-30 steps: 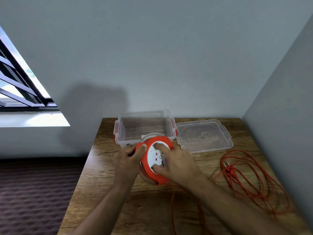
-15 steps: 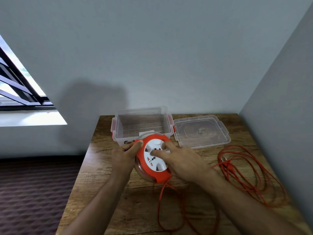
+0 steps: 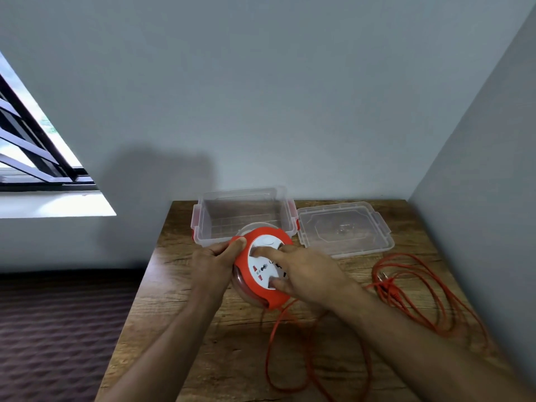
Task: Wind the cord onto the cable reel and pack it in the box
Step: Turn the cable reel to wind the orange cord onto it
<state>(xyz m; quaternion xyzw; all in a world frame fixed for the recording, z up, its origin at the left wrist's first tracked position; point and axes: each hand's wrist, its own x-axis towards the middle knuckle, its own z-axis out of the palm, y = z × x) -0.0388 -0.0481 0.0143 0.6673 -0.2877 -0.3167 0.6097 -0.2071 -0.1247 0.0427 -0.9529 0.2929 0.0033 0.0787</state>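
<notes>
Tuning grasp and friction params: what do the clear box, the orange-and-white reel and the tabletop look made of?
Clear rectangular box: transparent glossy plastic, see-through walls, red clips. Round orange-and-white cable reel: smooth moulded plastic, likely hard, even colour. Brown table: wood or wood-look laminate, visible grain, matte; which one is unclear.

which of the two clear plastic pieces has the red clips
The box, the deep one on the left just behind the reel. The flat lid to its right shows no red.
</notes>
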